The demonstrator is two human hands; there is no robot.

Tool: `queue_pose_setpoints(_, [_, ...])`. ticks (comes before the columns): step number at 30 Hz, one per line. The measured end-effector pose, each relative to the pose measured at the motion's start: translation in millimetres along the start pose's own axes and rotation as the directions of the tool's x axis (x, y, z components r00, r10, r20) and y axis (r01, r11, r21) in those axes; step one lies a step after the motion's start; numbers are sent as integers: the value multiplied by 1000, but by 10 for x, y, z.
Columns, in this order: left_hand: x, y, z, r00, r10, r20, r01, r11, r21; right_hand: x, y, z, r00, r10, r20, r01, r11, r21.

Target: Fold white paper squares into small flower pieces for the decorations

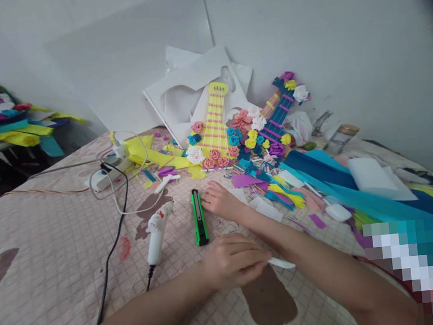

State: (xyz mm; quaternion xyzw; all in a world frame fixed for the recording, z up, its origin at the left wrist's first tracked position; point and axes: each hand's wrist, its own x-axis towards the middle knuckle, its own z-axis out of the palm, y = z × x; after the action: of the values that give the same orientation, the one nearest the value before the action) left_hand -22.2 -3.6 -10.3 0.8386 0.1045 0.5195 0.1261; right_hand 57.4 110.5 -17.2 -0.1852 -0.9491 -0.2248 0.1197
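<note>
Left hand (235, 260) pinches a white strip (282, 263) while the right hand (220, 200), loosely spread beside a green cutter (199, 218), would best grip mid-handle

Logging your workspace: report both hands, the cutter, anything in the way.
Left hand gripping white strip. Right hand beside green cutter, contact unclear. Cutter flat on table. Possible obstruction: glue gun, left of cutter.
</note>
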Motion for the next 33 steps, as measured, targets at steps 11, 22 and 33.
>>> queue_pose_setpoints(11, [65,57,-43,953,-301,-23,292,940,-175,-193,184,-187,993,88,-75,-91,995,-33])
queue_pose_setpoints(22, [115,-199,-161,356,-928,-108,593,314,-742,-1124,-27,-635,758,415,-503,-338,910,241])
queue_pose_setpoints(33, [160,-109,-161,275,-893,357,709,-63,-702,-1139,-257,-831,821,241,-518,-257,966,43])
